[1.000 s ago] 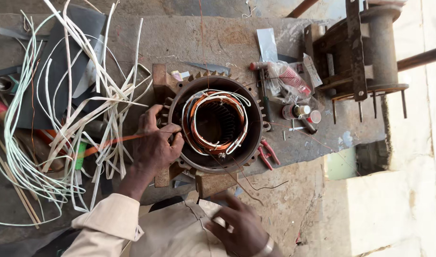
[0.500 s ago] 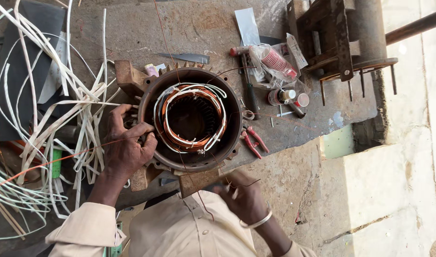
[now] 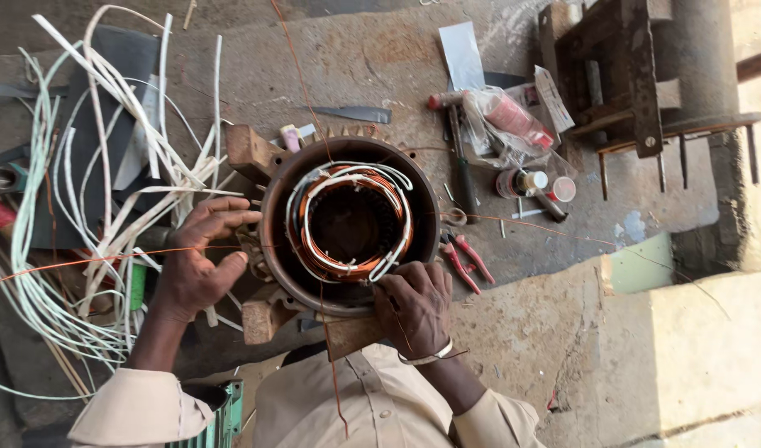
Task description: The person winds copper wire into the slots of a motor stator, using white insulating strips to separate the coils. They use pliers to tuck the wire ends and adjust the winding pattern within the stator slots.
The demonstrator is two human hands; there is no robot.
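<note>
Seen from above, a round motor stator (image 3: pixel 350 224) sits upright near the middle of a worn tabletop, its open bore facing up so the copper windings (image 3: pixel 347 222) inside can be reached. The left hand (image 3: pixel 200 270) rests at the stator's left side, fingers loosely spread, a thin copper wire (image 3: pixel 82 260) passing across it toward the tabletop's left edge. The right hand (image 3: pixel 414 307) lies on the near rim, fingertips curled together onto the windings and white sleeving. Loose white sleeves (image 3: pixel 107 207) lie to the left; red pliers (image 3: pixel 466 261) lie just right.
</note>
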